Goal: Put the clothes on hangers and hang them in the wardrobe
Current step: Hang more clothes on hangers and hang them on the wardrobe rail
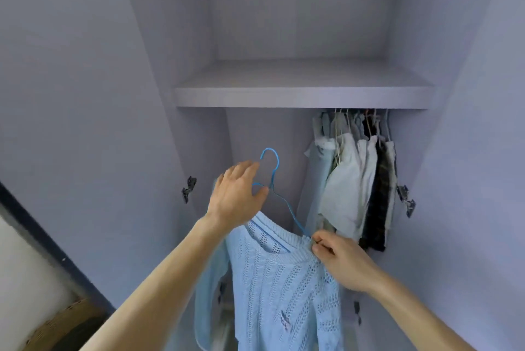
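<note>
Head view: an open lilac wardrobe (284, 24) is seen from in front, with its shelf (301, 93) across the upper part. Just below the shelf, on the right side of the compartment, a bunch of hung clothes (349, 180) is crowded together in pale, white and dark fabrics, with the tops of their hangers showing under the shelf edge. A metal hinge (189, 188) is fixed at the left side wall and another hinge (406, 200) at the right.

A light blue knitted sweater (284, 294) is held up in front of the lower compartment, to the left of the hung clothes and apart from them. It is draped on a blue wire hanger (274, 177), whose hook stands free above the neckline, below the shelf and not caught on anything. One sleeve hangs down at the left.

The left hand (237, 194) is raised beside the hanger's neck with its fingers straight and spread; the wire of the left shoulder runs in between thumb and forefinger, and no closed grasp is shown. The right hand (341, 262) is curled, and the sweater's right shoulder is pinched between thumb and fingertips at the end of the hanger's arm.

A brown object (65, 322) lies at the lower left outside the wardrobe; its kind cannot be told.
</note>
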The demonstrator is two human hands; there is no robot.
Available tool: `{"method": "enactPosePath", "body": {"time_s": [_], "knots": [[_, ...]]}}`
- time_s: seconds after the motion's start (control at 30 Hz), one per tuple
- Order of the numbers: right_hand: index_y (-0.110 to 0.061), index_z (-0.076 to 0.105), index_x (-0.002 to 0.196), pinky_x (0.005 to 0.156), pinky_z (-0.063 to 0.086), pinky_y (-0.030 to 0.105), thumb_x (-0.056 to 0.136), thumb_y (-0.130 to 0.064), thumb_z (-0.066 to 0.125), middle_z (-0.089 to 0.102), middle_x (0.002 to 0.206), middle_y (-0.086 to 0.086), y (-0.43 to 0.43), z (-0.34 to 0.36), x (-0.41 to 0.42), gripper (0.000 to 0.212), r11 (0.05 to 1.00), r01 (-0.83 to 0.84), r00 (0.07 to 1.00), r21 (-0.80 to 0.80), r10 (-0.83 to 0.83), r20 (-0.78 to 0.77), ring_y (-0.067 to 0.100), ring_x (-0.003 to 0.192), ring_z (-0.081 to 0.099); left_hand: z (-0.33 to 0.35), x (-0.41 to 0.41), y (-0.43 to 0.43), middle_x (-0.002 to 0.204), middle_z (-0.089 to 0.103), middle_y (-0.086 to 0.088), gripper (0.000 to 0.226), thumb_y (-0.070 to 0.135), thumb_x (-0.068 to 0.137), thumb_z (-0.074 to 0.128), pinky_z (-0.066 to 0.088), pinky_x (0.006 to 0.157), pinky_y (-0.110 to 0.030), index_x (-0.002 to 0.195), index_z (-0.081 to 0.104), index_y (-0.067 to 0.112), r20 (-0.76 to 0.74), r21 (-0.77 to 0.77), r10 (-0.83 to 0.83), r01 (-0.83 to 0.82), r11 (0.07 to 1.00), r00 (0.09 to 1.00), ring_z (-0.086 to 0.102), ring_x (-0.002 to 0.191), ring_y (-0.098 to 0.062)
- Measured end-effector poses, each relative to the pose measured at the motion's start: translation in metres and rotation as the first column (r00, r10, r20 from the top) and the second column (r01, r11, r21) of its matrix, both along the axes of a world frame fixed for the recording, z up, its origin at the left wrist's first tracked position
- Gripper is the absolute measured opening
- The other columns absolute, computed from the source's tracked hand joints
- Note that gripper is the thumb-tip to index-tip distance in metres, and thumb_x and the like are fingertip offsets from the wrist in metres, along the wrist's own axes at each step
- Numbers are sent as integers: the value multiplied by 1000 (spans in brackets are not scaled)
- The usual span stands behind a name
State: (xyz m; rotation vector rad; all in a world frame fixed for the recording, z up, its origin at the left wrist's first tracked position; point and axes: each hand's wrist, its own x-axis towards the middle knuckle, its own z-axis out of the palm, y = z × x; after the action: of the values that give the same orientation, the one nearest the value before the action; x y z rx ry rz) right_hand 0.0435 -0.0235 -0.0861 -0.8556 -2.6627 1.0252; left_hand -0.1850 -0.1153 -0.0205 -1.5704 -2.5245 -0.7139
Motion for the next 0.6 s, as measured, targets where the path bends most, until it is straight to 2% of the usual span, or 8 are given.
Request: {"method": "enactPosePath", "body": {"time_s": [0.1, 0.23, 0.4, 0.5, 0.6], "knots": [[-32, 45, 78, 60, 32, 26, 102, -28, 46, 50, 60, -18, 24, -18, -21, 25, 997, 37, 999, -67, -38, -16, 4, 56, 39, 11, -17, 30, 166, 12, 1, 76, 42, 99, 51, 12, 123, -46, 160, 13, 19, -46, -59, 12, -15, 998, 999, 9, 153, -21], [-29, 45, 75, 66, 36, 32, 101, -25, 46, 49, 61, -14, 55, -26, -54, 27, 994, 53, 998, -91, -55, -17, 6, 60, 41, 34, -41, 74, 168, -3, -1, 79, 44, 99, 50, 5, 123, -52, 160, 4, 21, -179, -72, -15, 2, 997, 984, -3, 154, -21], [-22, 44, 76, 61, 34, 29, 101, -20, 42, 46, 66, -7, 95, -28, -84, 25, 983, 89, 994, -159, -98, -54, 9, 60, 40, 50, -70, 150, 167, -10, -1, 83, 48, 99, 48, 2, 122, -57, 160, -3, 26, -371, -28, -17, 7, 1000, 929, -7, 154, -25], [-16, 46, 81, 59, 32, 30, 102, -20, 41, 45, 67, -6, 124, -32, -99, 22, 973, 129, 986, -193, -147, -84, 11, 61, 39, 48, -88, 192, 167, -12, 0, 81, 51, 99, 43, 0, 121, -57, 157, -11, 33, -398, -3, 4, -6, 1000, 917, -8, 154, -25], [-8, 48, 83, 62, 33, 32, 102, -21, 42, 43, 65, -5, 154, -39, -120, 23, 944, 203, 964, -262, -239, -115, 14, 61, 39, 40, -108, 219, 168, -5, 1, 73, 53, 101, 35, 2, 121, -59, 157, -9, 38, -393, 38, 32, -18, 999, 919, -4, 154, -24]]}}
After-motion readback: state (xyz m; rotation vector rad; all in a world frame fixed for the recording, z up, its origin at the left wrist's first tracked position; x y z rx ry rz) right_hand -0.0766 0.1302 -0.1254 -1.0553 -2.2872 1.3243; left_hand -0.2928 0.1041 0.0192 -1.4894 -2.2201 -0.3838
